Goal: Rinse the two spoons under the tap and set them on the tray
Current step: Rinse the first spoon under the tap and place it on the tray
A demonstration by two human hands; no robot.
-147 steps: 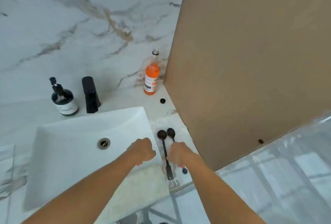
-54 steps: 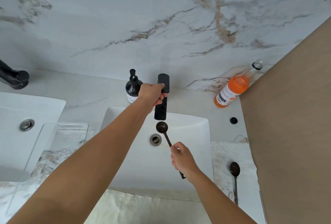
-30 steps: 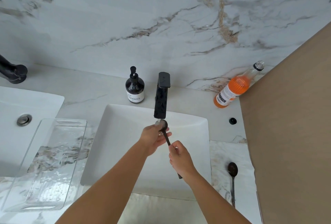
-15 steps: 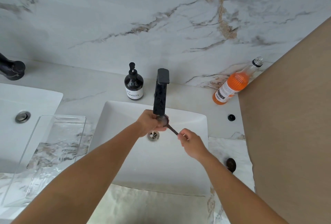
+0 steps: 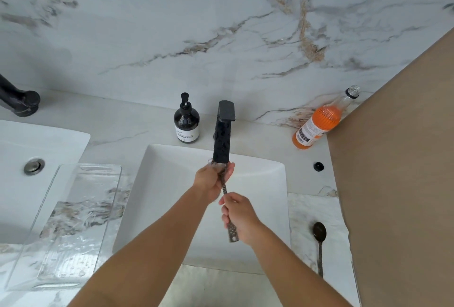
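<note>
Two spoons, one apparently rinsed, both hands

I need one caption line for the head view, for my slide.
Both hands, left hand and right hand, rinse one spoon under the tap.

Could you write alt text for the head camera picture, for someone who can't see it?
Two bare hands rinse a dark spoon under a black tap over a white sink. A second spoon lies right of it; a clear tray lies left.
</note>
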